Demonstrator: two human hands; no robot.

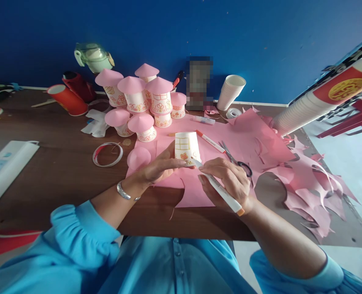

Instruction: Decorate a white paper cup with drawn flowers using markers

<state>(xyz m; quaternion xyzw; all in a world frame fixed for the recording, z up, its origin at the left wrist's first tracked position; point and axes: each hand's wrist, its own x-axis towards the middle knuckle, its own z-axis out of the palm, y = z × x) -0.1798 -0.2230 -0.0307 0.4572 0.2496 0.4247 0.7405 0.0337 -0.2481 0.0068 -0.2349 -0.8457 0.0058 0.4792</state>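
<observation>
A white paper cup (187, 143), upside down with a yellow window grid and an orange flower drawn on it, is held by my left hand (162, 165). My right hand (228, 179) grips a white marker (222, 192) with an orange end; its tip meets the cup's lower edge. Under both hands lies pink paper (196, 192). Beyond the cup rest a second marker (210, 141) with an orange-red cap and a pair of scissors (236, 159). Several decorated cups with pink cone roofs (159, 96) stand grouped behind, and a loose pink cone (138, 158) sits by my left wrist.
Pink paper scraps (312, 188) cover the right side, beside a long stack of paper cups (318, 100). Another cup stack (231, 92) stands at the blue wall. Leftward are a tape roll (107, 154), a red cup (67, 99) and a white power strip (11, 171).
</observation>
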